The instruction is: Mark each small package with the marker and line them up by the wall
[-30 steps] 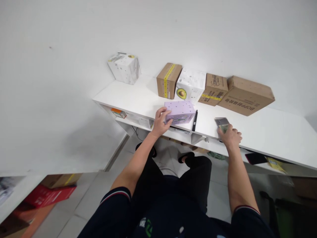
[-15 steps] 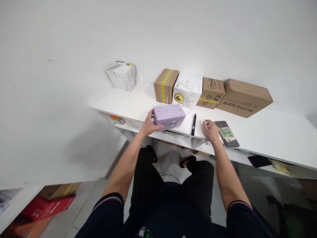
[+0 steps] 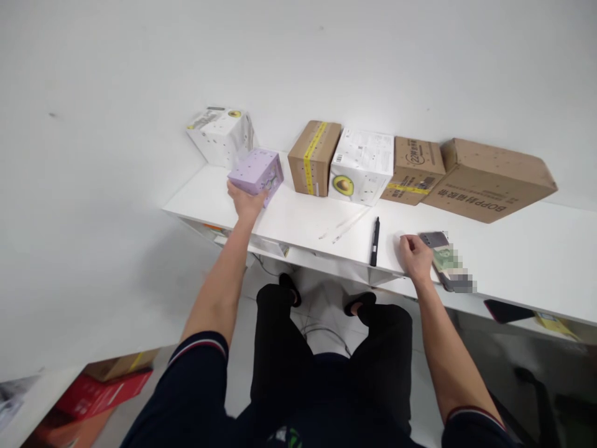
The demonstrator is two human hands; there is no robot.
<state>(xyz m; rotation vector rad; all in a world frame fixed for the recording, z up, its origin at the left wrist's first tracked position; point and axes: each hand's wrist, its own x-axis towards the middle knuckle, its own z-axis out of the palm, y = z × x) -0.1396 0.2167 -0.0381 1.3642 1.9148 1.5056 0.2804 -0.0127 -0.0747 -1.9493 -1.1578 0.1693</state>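
My left hand (image 3: 245,200) grips a small purple box (image 3: 257,172) from below and holds it near the back left of the white table (image 3: 513,249), just in front of a white box (image 3: 219,134). My right hand (image 3: 415,256) rests on the table's front edge with its fingers curled, nothing visible in them. It lies beside a phone with a banknote on it (image 3: 445,264). A black pen (image 3: 374,241) lies to the left of that hand.
Along the wall stand a taped brown box (image 3: 312,155), a white avocado box (image 3: 361,165), a small brown box (image 3: 413,168) and a long brown carton (image 3: 494,180). A shelf under the table holds small items. Red and brown boxes (image 3: 93,392) sit at the lower left.
My left hand has carried the purple box from the table's front middle back and to the left, toward the white box. My right hand stays beside the phone.
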